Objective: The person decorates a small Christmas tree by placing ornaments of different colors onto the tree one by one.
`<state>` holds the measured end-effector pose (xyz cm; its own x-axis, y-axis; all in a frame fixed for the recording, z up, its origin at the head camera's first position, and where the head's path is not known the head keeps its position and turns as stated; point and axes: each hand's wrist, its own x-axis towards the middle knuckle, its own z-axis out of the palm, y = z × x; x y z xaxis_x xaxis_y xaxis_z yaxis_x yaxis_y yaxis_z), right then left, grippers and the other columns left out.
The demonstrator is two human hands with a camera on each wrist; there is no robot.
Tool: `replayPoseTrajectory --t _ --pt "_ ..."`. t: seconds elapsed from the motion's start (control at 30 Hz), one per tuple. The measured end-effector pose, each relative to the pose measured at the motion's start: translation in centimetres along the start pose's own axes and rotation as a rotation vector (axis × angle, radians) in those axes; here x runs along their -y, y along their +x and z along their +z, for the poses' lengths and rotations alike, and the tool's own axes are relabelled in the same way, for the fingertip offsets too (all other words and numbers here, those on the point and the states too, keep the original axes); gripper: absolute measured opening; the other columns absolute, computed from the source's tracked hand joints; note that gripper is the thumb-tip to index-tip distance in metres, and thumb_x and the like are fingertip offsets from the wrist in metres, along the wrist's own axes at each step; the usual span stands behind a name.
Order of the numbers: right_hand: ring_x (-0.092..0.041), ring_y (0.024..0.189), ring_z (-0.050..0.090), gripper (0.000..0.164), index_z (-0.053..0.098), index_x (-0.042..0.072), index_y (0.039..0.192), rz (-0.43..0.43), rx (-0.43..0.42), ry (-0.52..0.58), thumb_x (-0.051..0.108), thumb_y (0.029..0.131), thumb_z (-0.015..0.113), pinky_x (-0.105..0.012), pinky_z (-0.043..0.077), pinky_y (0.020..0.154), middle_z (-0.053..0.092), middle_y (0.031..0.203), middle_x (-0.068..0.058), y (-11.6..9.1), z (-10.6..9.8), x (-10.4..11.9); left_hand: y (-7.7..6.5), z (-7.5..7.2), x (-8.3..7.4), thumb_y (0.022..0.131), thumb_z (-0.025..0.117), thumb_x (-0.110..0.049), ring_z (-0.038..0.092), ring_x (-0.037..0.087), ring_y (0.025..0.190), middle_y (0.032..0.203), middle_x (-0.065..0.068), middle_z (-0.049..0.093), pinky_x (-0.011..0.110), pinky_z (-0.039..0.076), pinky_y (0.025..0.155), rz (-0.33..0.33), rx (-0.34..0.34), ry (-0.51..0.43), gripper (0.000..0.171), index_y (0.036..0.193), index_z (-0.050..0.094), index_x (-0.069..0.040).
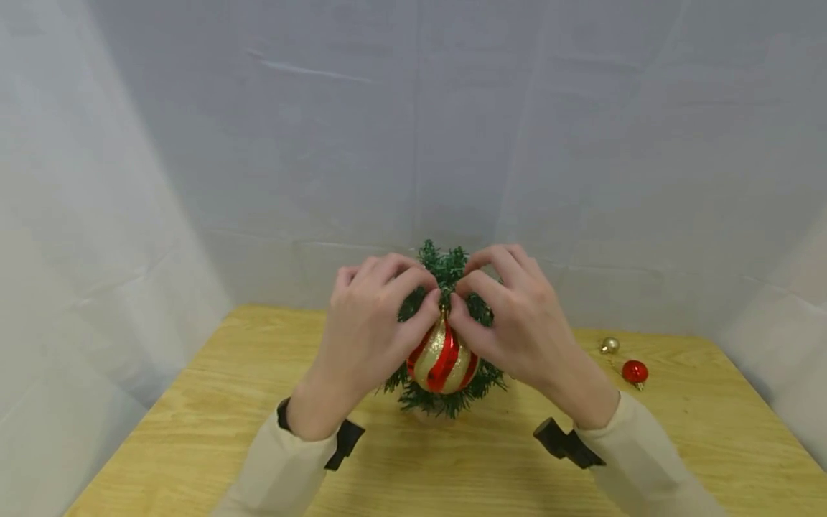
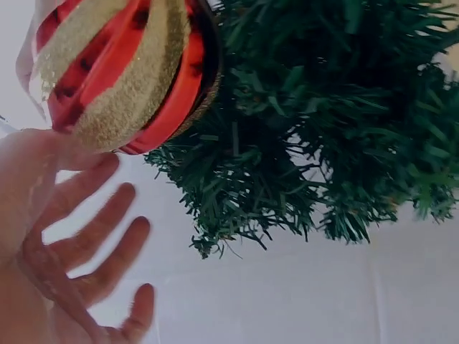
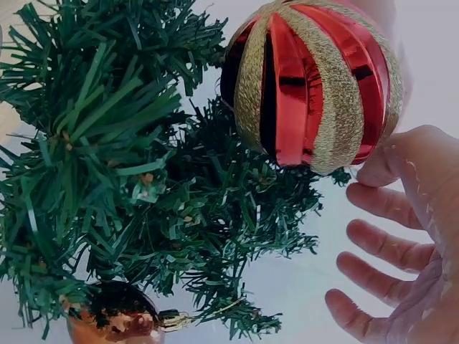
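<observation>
The left hand (image 1: 375, 316) and right hand (image 1: 523, 316) meet over the tree (image 1: 431, 253), each with thumb and forefinger brought together at the bauble (image 1: 443, 362), apparently pinching its hanger, though the cord itself is too small to make out. The bauble, striped red and glittery gold, sits between the wrists on the tree's near side, cap uppermost, against the green branches. The step in hand looks like fastening it to a branch; the next move, I judge, calls for settling the loop over a twig while both pinches keep the cord spread, then letting go gently so that the weight does not drag the branch down. In the right wrist view a copper ball (image 3: 115, 326) shows by the branches. To the right on the wooden desk (image 1: 258, 402) lie a gold ball (image 1: 609, 345) and, nearer, a red ball (image 1: 635, 372). Pale sheeting (image 1: 323, 158) closes off the far side and both flanks.
</observation>
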<state>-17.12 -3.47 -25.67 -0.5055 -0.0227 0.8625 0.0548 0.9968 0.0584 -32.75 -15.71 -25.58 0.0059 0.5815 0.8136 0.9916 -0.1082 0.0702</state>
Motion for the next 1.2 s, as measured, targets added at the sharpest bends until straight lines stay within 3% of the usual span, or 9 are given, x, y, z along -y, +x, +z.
replayPoseTrajectory --t 0.23,0.37,0.67,0.97,1.2 --pt "-0.031 0.094 0.058 0.004 0.072 0.010 0.082 0.087 0.087 0.013 0.007 0.084 0.072 -0.042 0.051 0.080 0.065 0.102 -0.012 -0.3 0.3 -0.3 0.4 0.0 -0.5 0.096 0.068 -0.025 0.067 0.023 0.100 0.107 -0.002 0.072 0.050 0.048 0.084 -0.167 0.171 -0.012 0.009 0.095 0.076 -0.021" --pt "-0.031 0.096 0.057 0.005 0.071 0.011 0.082 0.138 0.141 0.039 0.008 0.086 0.072 -0.043 0.051 0.080 0.065 0.106 -0.012 -0.4 0.2 -0.4 0.4 0.0 -0.7 0.097 0.068 -0.025 0.066 0.023 0.101 0.108 -0.003 0.072 0.051 0.049 0.087 -0.222 0.225 -0.026 0.009 0.095 0.076 -0.022" --pt "-0.028 0.099 0.055 0.007 0.072 0.012 0.082 0.227 0.271 0.088 0.009 0.089 0.071 -0.038 0.048 0.079 0.064 0.113 -0.010 -0.3 -0.4 -0.3 0.4 -0.1 -1.2 0.096 0.068 -0.026 0.065 0.024 0.102 0.110 -0.002 0.071 0.052 0.049 0.088 -0.246 0.273 -0.017 0.009 0.093 0.076 -0.023" --pt "-0.029 0.097 0.057 0.006 0.077 0.012 0.082 0.189 0.287 0.060 0.010 0.087 0.075 -0.045 0.051 0.086 0.065 0.110 -0.010 -0.2 -0.2 -0.3 0.4 0.0 -1.4 0.097 0.066 -0.028 0.065 0.024 0.104 0.114 -0.002 0.071 0.051 0.048 0.089 -0.341 0.365 -0.041 0.012 0.097 0.076 -0.023" --pt "-0.030 0.106 0.058 0.005 0.076 0.014 0.085 0.209 0.265 0.116 0.011 0.090 0.074 -0.046 0.051 0.087 0.065 0.114 -0.010 -0.5 -0.5 -0.3 0.0 -0.5 -0.3 0.097 0.068 -0.028 0.066 0.026 0.107 0.113 0.000 0.070 0.052 0.050 0.094 -0.331 0.314 -0.136 0.010 0.098 0.076 -0.021"
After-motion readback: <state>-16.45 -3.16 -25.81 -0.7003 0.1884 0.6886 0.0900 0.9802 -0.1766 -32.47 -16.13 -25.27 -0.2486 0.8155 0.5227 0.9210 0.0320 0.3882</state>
